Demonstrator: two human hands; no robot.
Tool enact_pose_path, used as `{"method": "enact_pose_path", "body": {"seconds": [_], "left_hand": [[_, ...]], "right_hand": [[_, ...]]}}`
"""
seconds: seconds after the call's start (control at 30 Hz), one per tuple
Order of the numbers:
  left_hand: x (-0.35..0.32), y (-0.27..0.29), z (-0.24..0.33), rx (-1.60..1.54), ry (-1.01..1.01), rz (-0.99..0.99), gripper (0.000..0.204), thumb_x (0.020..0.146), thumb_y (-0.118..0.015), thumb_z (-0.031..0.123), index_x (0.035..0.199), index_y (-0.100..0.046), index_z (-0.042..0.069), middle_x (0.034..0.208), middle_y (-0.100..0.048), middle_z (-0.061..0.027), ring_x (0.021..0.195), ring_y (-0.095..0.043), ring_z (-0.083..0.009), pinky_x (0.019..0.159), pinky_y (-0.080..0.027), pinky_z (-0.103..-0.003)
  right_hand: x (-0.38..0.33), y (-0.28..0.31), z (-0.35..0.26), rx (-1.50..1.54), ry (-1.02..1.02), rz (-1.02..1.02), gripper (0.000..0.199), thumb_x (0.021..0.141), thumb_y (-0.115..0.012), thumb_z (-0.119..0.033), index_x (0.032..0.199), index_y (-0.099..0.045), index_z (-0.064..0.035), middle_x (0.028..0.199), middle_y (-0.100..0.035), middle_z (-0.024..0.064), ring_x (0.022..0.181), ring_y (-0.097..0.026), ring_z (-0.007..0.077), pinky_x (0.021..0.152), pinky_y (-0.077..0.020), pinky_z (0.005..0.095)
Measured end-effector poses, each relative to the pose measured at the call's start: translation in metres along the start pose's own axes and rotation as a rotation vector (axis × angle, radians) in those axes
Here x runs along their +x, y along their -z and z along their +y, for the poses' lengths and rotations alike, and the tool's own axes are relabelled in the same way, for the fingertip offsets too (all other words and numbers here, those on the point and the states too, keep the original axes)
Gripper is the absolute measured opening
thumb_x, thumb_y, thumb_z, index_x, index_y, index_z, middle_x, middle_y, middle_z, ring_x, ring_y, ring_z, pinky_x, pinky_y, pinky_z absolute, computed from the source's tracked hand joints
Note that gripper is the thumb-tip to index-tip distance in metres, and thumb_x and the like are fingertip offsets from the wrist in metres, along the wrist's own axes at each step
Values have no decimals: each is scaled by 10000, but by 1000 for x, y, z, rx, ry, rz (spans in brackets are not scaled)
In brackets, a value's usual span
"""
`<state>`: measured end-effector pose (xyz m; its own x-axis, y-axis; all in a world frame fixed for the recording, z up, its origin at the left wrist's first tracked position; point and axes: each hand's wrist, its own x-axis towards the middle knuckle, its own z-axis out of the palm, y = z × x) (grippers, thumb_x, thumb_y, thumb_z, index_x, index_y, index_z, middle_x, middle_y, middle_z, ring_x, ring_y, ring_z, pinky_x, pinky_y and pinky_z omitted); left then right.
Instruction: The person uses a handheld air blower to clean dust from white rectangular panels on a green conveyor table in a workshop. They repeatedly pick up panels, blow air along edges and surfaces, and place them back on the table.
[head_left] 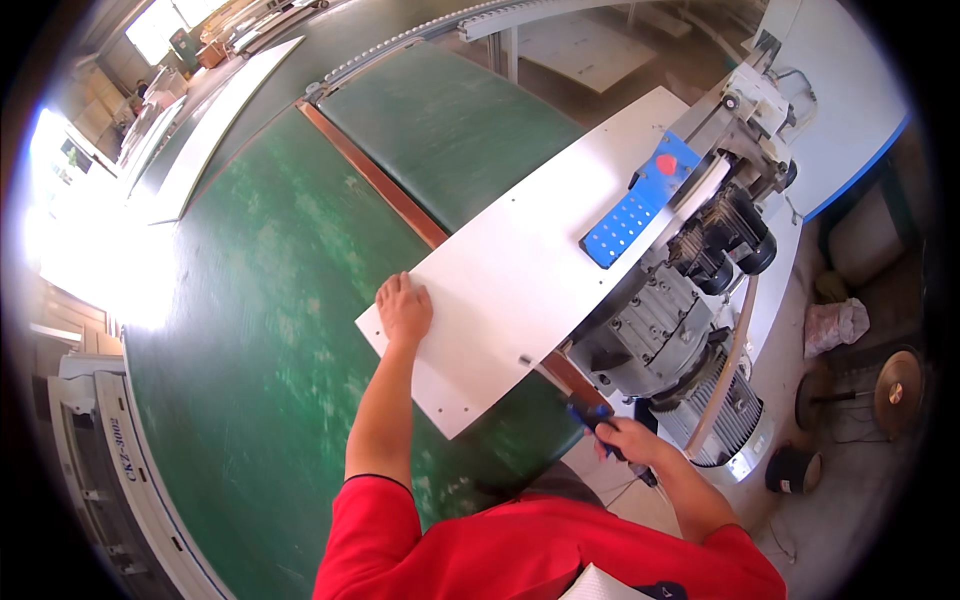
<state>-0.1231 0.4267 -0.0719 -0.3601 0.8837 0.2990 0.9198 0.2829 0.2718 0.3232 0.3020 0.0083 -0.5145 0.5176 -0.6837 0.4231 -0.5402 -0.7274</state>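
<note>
A long white panel with small drilled holes lies slantwise over the green table, its far part beside the machine. My left hand rests on the panel's near left edge, palm down with fingers stretched out. In my right hand is a blue-and-black air gun, gripped off the panel's near right side. A hose fitting shows below that hand. On the panel, near its right edge, sits a small dark spot, too blurred to tell what it is.
A machine with a grey motor stands close at my right, with a blue control plate over the panel. The green table has a brown strip across it. Another white panel lies far left. A white machine frame stands near left.
</note>
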Motion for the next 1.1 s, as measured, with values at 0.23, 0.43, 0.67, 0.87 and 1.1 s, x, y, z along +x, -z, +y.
{"method": "enact_pose_path", "body": {"seconds": [0.23,0.43,0.67,0.87,1.1], "left_hand": [[-33,29,-48,11,44,4,469,885,-571,263,1244,-547,-38,1224,-545,-197,1192,-475,-361,1051,-352,-439],[-62,49,-97,-3,69,52,408,874,-574,222,1204,-587,-17,1214,-558,-178,1172,-487,-349,1027,-378,-432],[-92,75,-150,-16,63,51,412,862,-583,208,1198,-589,-31,1212,-564,-192,1167,-496,-359,1019,-387,-439],[-118,98,-199,5,57,51,401,856,-591,194,1179,-596,-43,1207,-566,-212,1153,-502,-381,1009,-398,-449],[-147,117,-251,62,27,61,387,863,-593,206,1164,-595,-37,1162,-574,-206,1112,-511,-381,985,-401,-462]], "right_hand": [[47,4,-40,260,133,286,402,990,-480,-434,1008,-560,-42,633,-582,37,515,-517,111,467,-395,257],[113,-8,-75,-161,212,62,397,972,-501,-439,925,-557,-49,623,-581,45,476,-537,145,426,-398,298],[155,13,-141,446,97,614,470,968,-469,-512,1004,-535,-48,625,-565,38,484,-566,163,427,-401,304],[117,-40,-115,0,124,171,446,992,-447,-481,1041,-545,-48,679,-623,52,555,-590,138,433,-404,279],[19,-12,-33,186,16,380,494,982,-453,-516,1052,-568,-40,662,-602,24,531,-597,136,429,-425,273]]}}
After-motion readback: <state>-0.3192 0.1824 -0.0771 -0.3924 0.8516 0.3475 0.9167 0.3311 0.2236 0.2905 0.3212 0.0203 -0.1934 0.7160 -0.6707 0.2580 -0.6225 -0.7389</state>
